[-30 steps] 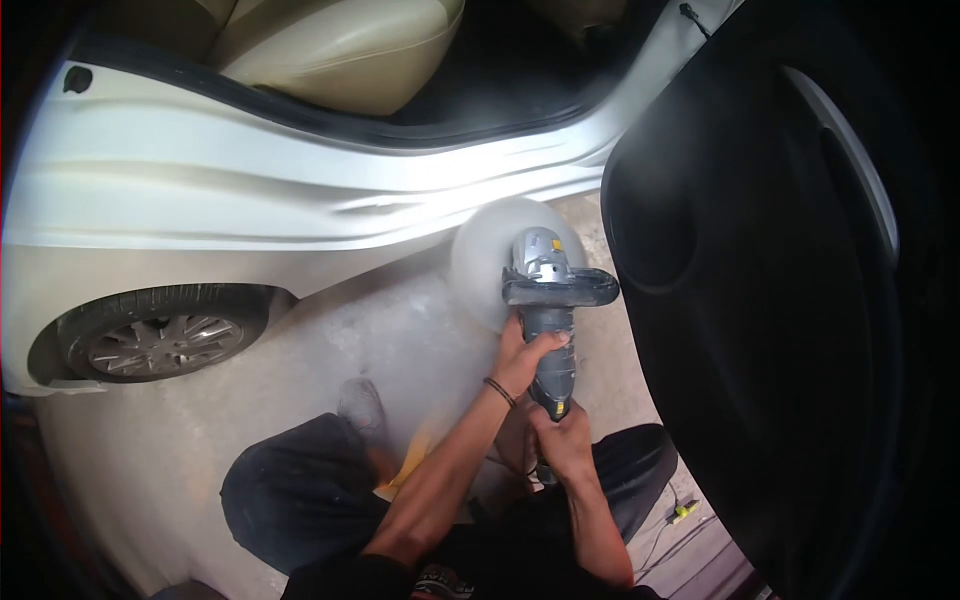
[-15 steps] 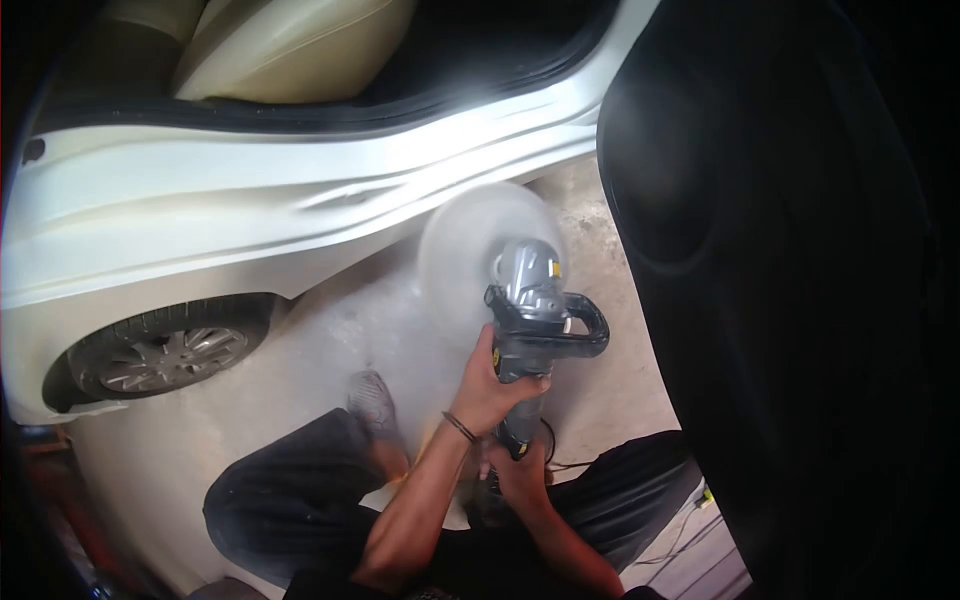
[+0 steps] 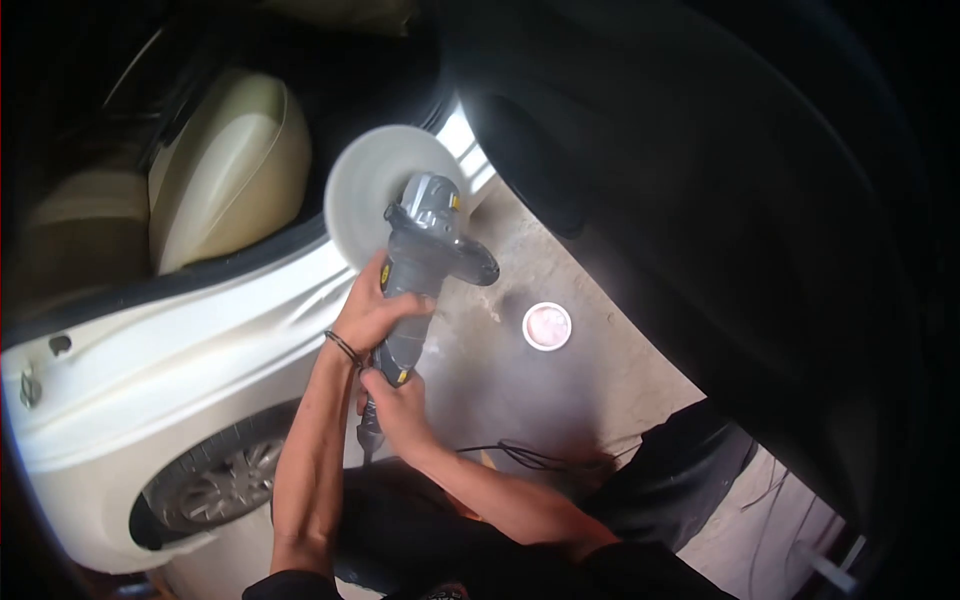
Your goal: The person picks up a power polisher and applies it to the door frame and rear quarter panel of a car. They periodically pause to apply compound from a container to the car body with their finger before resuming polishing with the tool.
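Observation:
Both my hands are closed round a grey and black car polisher [image 3: 418,262] with a large pale round pad [image 3: 355,195]. Near the tool's head, my left hand [image 3: 366,320], a dark band at its wrist, grips the body. Behind it, my right hand [image 3: 402,412] wraps the rear grip. The pad's smeared outline overlaps the white door sill [image 3: 265,310] of the car in this view. A black loop handle [image 3: 478,264] juts out to the right of the tool's head, with neither hand on it.
A black open door panel [image 3: 700,200] fills the right side. On the floor stands a round white tub [image 3: 547,327] with pinkish contents. Black cable [image 3: 520,456] runs behind my right arm. A beige seat [image 3: 235,170] shows inside the car, a wheel [image 3: 215,480] at lower left.
My view has turned and shifted. The polisher, held in both hands, now overlaps the sill and door opening instead of the floor in front of it. The white tub has come into sight.

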The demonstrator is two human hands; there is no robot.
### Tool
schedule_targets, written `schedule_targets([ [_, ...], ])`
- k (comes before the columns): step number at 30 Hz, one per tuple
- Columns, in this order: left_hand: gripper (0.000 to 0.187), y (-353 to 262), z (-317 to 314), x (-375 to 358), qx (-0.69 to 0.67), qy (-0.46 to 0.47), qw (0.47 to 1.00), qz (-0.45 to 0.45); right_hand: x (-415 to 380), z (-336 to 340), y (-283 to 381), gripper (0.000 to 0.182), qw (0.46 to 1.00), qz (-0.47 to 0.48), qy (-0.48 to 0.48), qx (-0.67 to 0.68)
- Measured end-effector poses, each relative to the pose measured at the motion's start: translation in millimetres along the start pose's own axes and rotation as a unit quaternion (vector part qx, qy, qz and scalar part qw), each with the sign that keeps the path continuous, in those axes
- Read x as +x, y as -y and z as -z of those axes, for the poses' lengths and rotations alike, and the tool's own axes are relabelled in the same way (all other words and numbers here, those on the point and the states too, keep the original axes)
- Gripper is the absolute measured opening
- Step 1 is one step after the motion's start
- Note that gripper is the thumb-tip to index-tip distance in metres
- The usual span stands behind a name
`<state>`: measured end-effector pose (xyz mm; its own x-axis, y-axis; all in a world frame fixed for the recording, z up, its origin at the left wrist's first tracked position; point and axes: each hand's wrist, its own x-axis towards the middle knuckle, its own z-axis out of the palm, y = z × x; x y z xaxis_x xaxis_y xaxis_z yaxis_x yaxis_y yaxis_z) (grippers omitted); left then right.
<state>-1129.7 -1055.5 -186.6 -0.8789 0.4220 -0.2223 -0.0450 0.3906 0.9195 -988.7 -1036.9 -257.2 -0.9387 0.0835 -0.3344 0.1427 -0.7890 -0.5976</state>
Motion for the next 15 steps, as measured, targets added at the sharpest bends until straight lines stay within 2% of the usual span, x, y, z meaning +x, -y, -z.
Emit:
schedule_targets([
  [2, 0.074, 2, 5, 8, 0.002, 0.01, 1.0, -0.004, 11, -5, -2, 0.009, 1.0, 0.012, -0.012, 0.005],
  [4, 0.074, 3, 11, 19, 0.015, 0.023, 1.0, -0.012, 20, -11, -2, 0.01, 1.0, 0.004, -0.023, 0.018],
  [11, 0.084, 8, 16, 55, 0.034, 0.038, 0.998, -0.046, 48, -12, 4, 0.012, 0.998, 0.029, -0.043, 0.023],
  [15, 0.088, 12, 8, 64, 0.023, 0.043, 0.998, -0.042, 56, -8, 11, 0.011, 0.997, 0.01, -0.063, 0.038],
])
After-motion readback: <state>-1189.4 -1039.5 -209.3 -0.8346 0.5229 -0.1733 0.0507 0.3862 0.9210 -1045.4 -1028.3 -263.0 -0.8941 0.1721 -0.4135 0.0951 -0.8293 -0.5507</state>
